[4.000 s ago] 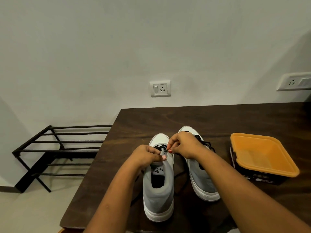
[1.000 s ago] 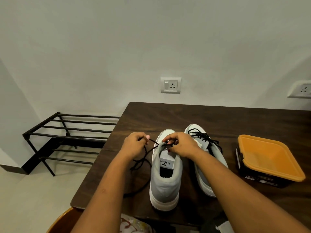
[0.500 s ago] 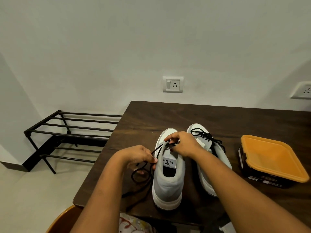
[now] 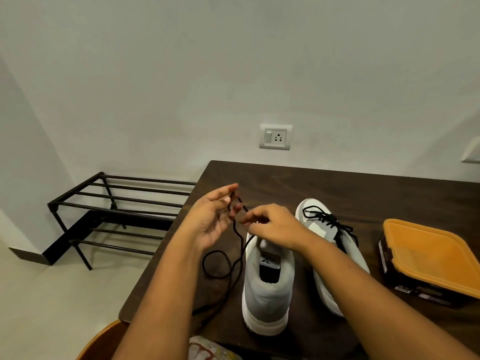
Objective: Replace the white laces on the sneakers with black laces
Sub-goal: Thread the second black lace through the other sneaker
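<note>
While right hand [image 4: 275, 227] pinches lace [image 4: 216, 266] — left [image 4: 210, 224] upturned.

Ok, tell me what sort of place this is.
Probably a room in a home, perhaps near an entrance: a black metal-bar shoe rack stands on the pale floor beside a dark brown wooden table against a plain wall bearing a white switch-and-socket plate.

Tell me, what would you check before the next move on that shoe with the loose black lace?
1. Black lace gripped by left hand and right hand: ok.
2. Near sneaker upright on table: ok.
3. Lace tip facing an eyelet: cannot tell, the right hand hides it.
4. Slack loop beside the near sneaker free of knots: cannot tell.
5. Far sneaker already black-laced: ok.
</note>
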A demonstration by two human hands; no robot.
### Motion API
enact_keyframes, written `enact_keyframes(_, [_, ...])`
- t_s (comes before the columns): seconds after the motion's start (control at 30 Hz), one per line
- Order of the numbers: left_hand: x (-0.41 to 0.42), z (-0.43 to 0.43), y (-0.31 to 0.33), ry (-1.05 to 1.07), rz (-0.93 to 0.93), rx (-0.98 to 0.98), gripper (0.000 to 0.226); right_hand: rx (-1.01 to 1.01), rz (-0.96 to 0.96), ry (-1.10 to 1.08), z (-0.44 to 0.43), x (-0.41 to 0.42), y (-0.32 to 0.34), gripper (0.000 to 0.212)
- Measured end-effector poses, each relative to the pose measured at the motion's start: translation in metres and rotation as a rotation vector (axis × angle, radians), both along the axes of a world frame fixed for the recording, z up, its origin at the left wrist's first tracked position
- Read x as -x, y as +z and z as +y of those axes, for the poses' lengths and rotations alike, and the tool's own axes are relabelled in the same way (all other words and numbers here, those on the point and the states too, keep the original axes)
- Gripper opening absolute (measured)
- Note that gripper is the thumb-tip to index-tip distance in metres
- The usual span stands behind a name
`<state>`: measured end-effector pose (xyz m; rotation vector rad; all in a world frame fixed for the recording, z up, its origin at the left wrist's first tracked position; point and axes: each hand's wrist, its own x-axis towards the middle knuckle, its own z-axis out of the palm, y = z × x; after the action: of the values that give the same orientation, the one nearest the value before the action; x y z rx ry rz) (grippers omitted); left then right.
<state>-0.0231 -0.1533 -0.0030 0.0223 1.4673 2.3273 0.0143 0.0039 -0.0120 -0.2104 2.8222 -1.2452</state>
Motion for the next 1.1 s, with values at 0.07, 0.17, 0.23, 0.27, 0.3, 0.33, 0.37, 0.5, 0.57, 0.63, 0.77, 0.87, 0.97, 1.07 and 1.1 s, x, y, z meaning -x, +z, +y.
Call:
enact_keyframes(0.07, [-0.004,0.011,0.006,-0.048,-0.016,-0.187,0.035,0.066,-0.040,0.047,-0.009,0.000,0.000,0.010])
enact_keyframes(0.17, [-0.004,0.022,0.011,-0.037,0.005,-0.267,0.041,0.110,-0.067,0.063,-0.015,-0.001,-0.001,0.018])
enact_keyframes(0.23, [-0.001,0.020,0.011,0.059,-0.011,-0.180,0.044,0.337,-0.138,0.050,-0.008,-0.004,0.007,0.027])
enact_keyframes(0.27, [0.001,0.017,0.007,0.132,0.005,-0.034,0.045,0.448,-0.159,0.024,-0.001,-0.007,0.014,0.030])
enact_keyframes(0.3, [0.005,0.011,0.001,0.201,0.045,0.179,0.046,0.528,-0.165,-0.023,0.008,-0.009,0.020,0.031])
enact_keyframes(0.33, [0.008,0.005,-0.005,0.258,0.094,0.410,0.047,0.583,-0.157,-0.082,0.019,-0.012,0.027,0.031])
enact_keyframes(0.37, [0.011,-0.002,-0.013,0.307,0.132,0.609,0.046,0.626,-0.146,-0.142,0.030,-0.014,0.031,0.031])
enact_keyframes(0.5, [0.021,-0.028,-0.036,0.315,0.150,1.097,0.034,0.680,-0.084,-0.354,0.066,-0.018,0.033,0.028])
enact_keyframes(0.57, [0.025,-0.035,-0.044,0.262,0.116,1.208,0.031,0.613,-0.067,-0.378,0.072,-0.017,0.026,0.028])
enact_keyframes(0.63, [0.028,-0.037,-0.048,0.182,0.083,1.263,0.022,0.509,-0.052,-0.345,0.070,-0.016,0.019,0.028])
enact_keyframes(0.77, [0.022,-0.021,-0.039,0.125,0.354,1.574,0.028,0.357,0.010,-0.297,0.058,-0.009,0.010,0.019])
enact_keyframes(0.87, [0.006,0.015,-0.018,0.174,0.707,1.008,0.026,0.359,0.042,-0.310,0.050,-0.004,0.006,0.012])
enact_keyframes(0.97, [-0.014,0.057,-0.005,-0.069,0.780,0.711,0.025,0.308,0.056,-0.335,0.044,-0.003,0.003,0.013])
enact_keyframes(1.07, [-0.008,0.072,-0.008,-0.168,0.907,0.953,0.024,0.278,0.036,-0.400,0.044,-0.004,-0.002,0.026])
enact_keyframes(1.1, [-0.004,0.072,-0.009,-0.200,0.903,1.029,0.025,0.316,0.006,-0.416,0.045,-0.005,-0.004,0.027])
